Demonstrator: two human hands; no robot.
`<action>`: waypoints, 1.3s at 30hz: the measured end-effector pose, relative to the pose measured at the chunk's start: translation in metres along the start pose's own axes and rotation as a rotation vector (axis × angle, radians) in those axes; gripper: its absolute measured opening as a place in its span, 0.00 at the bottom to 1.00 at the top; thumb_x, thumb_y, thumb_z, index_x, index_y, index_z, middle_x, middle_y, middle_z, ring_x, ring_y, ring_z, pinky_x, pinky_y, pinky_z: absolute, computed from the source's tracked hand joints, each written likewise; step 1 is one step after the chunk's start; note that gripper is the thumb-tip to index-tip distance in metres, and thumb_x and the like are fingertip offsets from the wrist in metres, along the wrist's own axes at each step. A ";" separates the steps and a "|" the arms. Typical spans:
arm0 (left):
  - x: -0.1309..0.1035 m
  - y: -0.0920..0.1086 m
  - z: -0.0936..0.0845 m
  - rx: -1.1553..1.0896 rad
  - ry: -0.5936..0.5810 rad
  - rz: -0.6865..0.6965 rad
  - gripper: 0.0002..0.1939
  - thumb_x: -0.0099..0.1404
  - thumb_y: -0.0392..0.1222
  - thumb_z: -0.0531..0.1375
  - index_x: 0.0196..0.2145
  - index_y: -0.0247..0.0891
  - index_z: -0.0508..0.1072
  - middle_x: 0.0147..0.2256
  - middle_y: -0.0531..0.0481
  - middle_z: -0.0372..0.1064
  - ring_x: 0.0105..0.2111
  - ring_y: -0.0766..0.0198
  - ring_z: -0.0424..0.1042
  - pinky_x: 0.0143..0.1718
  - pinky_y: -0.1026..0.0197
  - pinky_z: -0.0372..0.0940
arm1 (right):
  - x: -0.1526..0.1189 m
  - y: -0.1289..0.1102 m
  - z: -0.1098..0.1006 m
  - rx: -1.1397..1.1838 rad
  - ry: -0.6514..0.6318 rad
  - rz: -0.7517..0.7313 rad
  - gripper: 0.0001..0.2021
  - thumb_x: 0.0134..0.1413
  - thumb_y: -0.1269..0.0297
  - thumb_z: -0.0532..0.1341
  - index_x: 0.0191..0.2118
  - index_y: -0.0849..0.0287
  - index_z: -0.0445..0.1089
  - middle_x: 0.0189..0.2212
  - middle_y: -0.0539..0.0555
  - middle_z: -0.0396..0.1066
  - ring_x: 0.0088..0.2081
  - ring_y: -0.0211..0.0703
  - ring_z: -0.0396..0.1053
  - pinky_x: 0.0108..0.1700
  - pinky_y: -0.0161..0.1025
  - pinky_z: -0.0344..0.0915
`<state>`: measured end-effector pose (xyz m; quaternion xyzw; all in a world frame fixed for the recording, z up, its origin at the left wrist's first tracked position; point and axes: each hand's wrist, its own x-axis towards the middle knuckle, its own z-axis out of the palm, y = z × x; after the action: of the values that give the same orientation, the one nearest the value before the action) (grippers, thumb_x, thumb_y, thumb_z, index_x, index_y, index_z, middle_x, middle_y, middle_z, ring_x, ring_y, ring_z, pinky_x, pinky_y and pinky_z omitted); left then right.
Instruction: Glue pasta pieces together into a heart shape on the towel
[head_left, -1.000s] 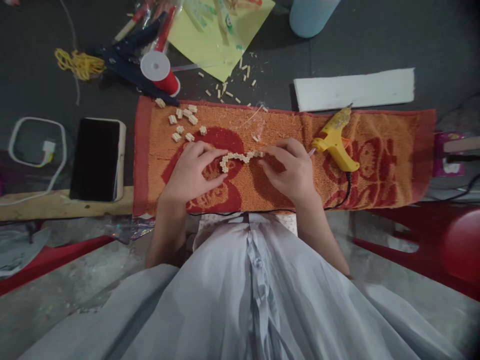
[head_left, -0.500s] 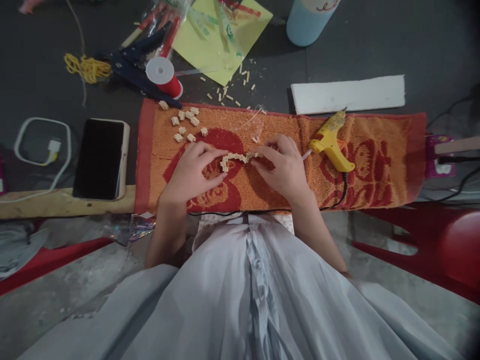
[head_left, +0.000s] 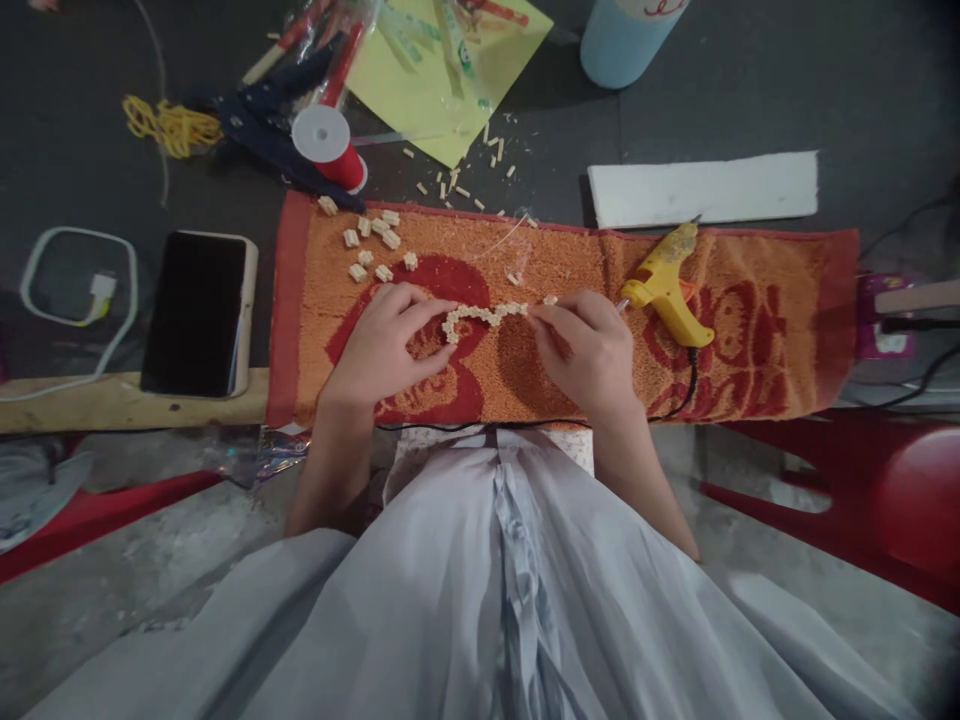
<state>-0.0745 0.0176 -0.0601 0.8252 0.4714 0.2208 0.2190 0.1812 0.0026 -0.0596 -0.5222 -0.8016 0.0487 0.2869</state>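
A wavy chain of small cream-coloured stick bundles (head_left: 480,314) lies just above an orange and red towel (head_left: 517,390). My left hand (head_left: 379,345) pinches its curled left end between thumb and fingers. At the chain's right end, my right hand (head_left: 589,345) is closed, its fingertips on the last part. A small pale piece (head_left: 550,300) shows by the right fingers; whether they hold it is unclear. Several loose stick bundles (head_left: 376,228) sit on the towel's upper left. A yellow hot glue gun (head_left: 667,290) lies right of my right hand.
Behind the towel are a red thread spool (head_left: 341,160), a dark blue plier-like tool (head_left: 262,125), yellow paper (head_left: 450,90), cut stick bits (head_left: 454,185) and a white strip (head_left: 705,190). A phone (head_left: 196,315) lies left; a blue bottle (head_left: 626,40) stands at the back.
My right hand has shifted slightly right, uncovering more of the chain's right end and the small pale piece. My left hand stays on the curled end.
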 end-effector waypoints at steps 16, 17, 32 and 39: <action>0.000 -0.001 0.000 0.031 -0.005 0.014 0.18 0.65 0.45 0.60 0.51 0.40 0.72 0.42 0.46 0.67 0.45 0.57 0.67 0.49 0.54 0.64 | -0.006 -0.011 0.003 -0.113 -0.182 -0.060 0.15 0.65 0.67 0.53 0.49 0.58 0.75 0.26 0.52 0.68 0.31 0.41 0.65 0.34 0.37 0.60; 0.000 -0.001 0.000 0.028 -0.006 0.013 0.18 0.65 0.45 0.60 0.51 0.40 0.72 0.42 0.46 0.67 0.45 0.57 0.67 0.49 0.54 0.64 | -0.006 -0.011 0.003 -0.103 -0.171 -0.044 0.14 0.65 0.66 0.53 0.48 0.57 0.75 0.27 0.53 0.68 0.32 0.41 0.66 0.34 0.37 0.60; 0.000 0.001 0.000 0.015 -0.015 -0.006 0.17 0.65 0.45 0.60 0.51 0.42 0.72 0.42 0.47 0.67 0.45 0.58 0.67 0.50 0.54 0.63 | -0.003 -0.003 0.013 -0.080 -0.110 0.217 0.12 0.62 0.63 0.57 0.45 0.59 0.74 0.29 0.53 0.73 0.28 0.41 0.68 0.29 0.37 0.58; 0.001 0.000 0.000 0.028 -0.008 0.004 0.17 0.64 0.45 0.60 0.51 0.40 0.72 0.41 0.47 0.68 0.44 0.57 0.67 0.49 0.53 0.64 | -0.005 -0.002 0.017 -0.069 -0.080 0.212 0.11 0.62 0.62 0.57 0.42 0.58 0.74 0.28 0.53 0.73 0.28 0.40 0.68 0.29 0.36 0.58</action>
<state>-0.0739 0.0180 -0.0598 0.8301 0.4718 0.2115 0.2089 0.1724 0.0015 -0.0754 -0.6114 -0.7538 0.0720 0.2299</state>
